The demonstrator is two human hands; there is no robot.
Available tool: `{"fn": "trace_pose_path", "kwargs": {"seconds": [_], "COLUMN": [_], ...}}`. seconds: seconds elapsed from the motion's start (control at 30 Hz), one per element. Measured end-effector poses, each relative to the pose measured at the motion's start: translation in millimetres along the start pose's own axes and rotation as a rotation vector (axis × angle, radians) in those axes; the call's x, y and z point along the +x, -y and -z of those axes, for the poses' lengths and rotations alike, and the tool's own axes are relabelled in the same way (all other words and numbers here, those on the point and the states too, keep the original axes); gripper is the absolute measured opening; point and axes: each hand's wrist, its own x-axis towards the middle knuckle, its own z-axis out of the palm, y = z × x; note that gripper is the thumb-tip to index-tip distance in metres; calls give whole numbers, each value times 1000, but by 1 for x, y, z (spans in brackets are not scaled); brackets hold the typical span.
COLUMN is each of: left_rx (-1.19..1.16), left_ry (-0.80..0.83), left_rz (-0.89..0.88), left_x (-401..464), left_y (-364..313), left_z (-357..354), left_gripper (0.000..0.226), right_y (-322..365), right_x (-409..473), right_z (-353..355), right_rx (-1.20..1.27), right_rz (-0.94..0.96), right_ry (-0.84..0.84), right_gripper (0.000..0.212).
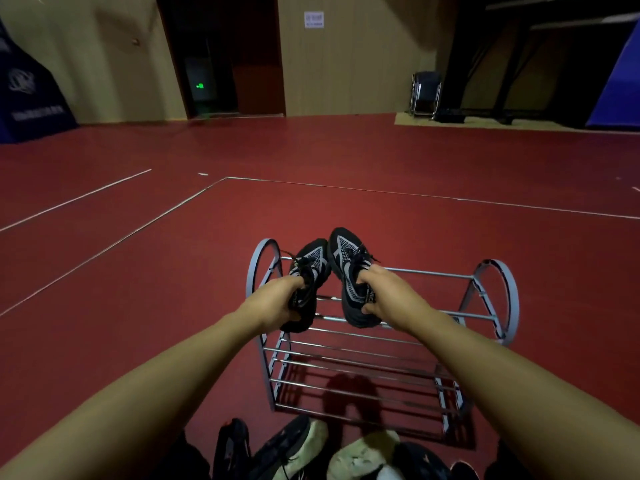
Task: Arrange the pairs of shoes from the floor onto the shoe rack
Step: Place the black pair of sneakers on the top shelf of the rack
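Shoes on floor: a cluster of shoes [311, 452] lies at the bottom edge, nearest the person, black ones mixed with pale cream ones, just in front of the rack.
Shoe rack: a metal shoe rack [381, 358] with round end hoops and tiers of thin horizontal bars stands on the red floor [138, 271] just beyond that cluster; no shoe rests on the lower bars that show.
Left hand: the left hand [277, 299] grips the left black-and-grey sneaker [308, 271] at its heel end, fingers curled into the opening, toe pointing away.
Right hand: the right hand [384, 292] grips the right black-and-grey sneaker [349, 271] the same way, thumb on the heel, toe pointing away and up.
Pair position: both sneakers are held side by side over the left part of the rack's top tier; whether the soles touch the bars cannot be told.
Far room: white lines cross the floor; beyond are a dark doorway [221, 57] and a folding chair [426, 93] by the wall.
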Motion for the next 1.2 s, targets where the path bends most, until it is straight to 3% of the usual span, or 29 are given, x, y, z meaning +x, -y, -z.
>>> {"fn": "trace_pose_path", "kwargs": {"seconds": [0.23, 0.4, 0.5, 0.57, 0.97, 1.2], "left_rx": [-47, -115, -236, -286, -297, -381], "left_ry": [-87, -95, -5, 68, -91, -95], "left_rz": [102, 177, 295, 285, 230, 245], "left_x": [43, 49, 45, 42, 48, 44], "left_y": [22, 30, 38, 43, 43, 36], "left_z": [-39, -58, -60, -61, -62, -68], "left_gripper": [44, 62, 79, 89, 67, 73], "right_y": [-5, -15, -25, -28, -11, -10], "right_x": [41, 40, 37, 33, 37, 38], "right_z": [-51, -71, -71, -73, -81, -86], "right_rx": [87, 191, 342, 376, 261, 215], "right_rz": [-131, -212, -299, -286, -240, -252], "right_ry": [-2, 41, 110, 167, -27, 28], "right_gripper": [59, 49, 68, 78, 62, 72]}}
